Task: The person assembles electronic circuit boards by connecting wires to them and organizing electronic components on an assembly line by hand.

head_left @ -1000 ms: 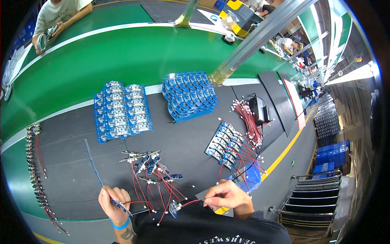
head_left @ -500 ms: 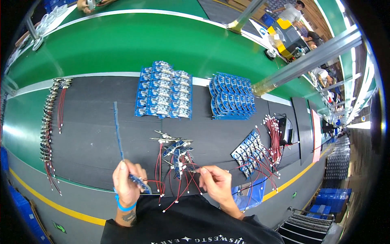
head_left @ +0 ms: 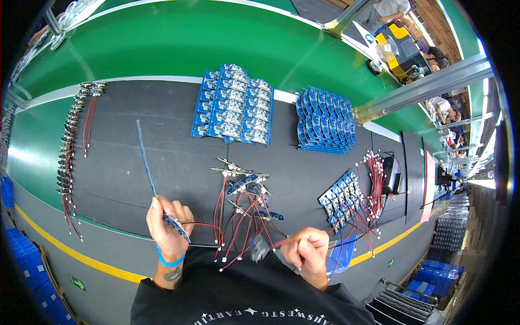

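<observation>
My left hand [head_left: 168, 230] is closed on a small blue circuit board [head_left: 177, 227], from which a red cable runs right toward the pile. A long thin blue strip [head_left: 146, 162] rises from the same fingers. My right hand [head_left: 307, 250] is pinched on a red cable [head_left: 281, 242]. At that cable's left end, a small board-like piece [head_left: 259, 249] is smeared by motion, below the pile. Between my hands lies a loose pile of blue circuit boards [head_left: 244, 184], their red cables with white plugs trailing toward me.
Stacked blue board panels [head_left: 233, 108] stand at the back, another stack [head_left: 325, 119] beside them. A wired panel [head_left: 342, 200] and a bundle of red cables [head_left: 374, 179] lie right, near a black device [head_left: 391, 172]. A row of wired boards [head_left: 66, 146] lines the left edge.
My right hand has moved right and toward me with the cable, away from the pile. The blue strip has swung left with my left hand. The whole view has shifted slightly.
</observation>
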`<state>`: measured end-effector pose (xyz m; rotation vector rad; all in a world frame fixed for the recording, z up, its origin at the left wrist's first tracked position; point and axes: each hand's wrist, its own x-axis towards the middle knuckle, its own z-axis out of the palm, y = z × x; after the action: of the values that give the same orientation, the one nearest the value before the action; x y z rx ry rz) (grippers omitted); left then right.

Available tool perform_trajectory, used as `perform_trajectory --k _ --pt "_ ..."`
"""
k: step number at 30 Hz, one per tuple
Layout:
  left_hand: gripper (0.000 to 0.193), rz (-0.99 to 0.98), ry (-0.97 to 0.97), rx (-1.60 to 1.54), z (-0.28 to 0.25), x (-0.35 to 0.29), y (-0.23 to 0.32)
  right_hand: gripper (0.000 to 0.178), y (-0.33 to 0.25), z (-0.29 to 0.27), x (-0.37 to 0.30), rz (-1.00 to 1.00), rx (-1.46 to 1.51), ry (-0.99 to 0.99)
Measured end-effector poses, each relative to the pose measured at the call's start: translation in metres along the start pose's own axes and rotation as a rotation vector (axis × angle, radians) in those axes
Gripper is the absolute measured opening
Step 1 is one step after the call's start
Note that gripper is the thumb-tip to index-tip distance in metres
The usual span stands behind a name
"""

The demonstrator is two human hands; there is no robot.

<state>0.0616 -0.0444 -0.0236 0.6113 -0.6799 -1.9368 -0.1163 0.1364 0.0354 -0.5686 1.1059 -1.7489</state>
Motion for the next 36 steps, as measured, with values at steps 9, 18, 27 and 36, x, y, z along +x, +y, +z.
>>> perform_trajectory --k 9,18,27,36 --pt "0.029 -0.077 -0.140 0.263 0.024 -0.005 -0.004 0.021 0.026 0.003 0.031 -0.194 -1.271 0.065" --pt "0.023 0.066 -0.458 0.680 0.067 -0.006 -0.016 0.014 0.005 0.027 0.030 -0.254 -0.766 0.008" --pt "0.025 0.294 -0.868 0.654 0.038 0.000 -0.016 0.009 -0.006 0.021 0.022 -0.111 -0.524 -0.019" --pt "0.028 0.085 -0.962 0.334 0.044 -0.007 -0.020 0.018 -0.019 0.015 0.019 -0.023 -0.380 -0.102"
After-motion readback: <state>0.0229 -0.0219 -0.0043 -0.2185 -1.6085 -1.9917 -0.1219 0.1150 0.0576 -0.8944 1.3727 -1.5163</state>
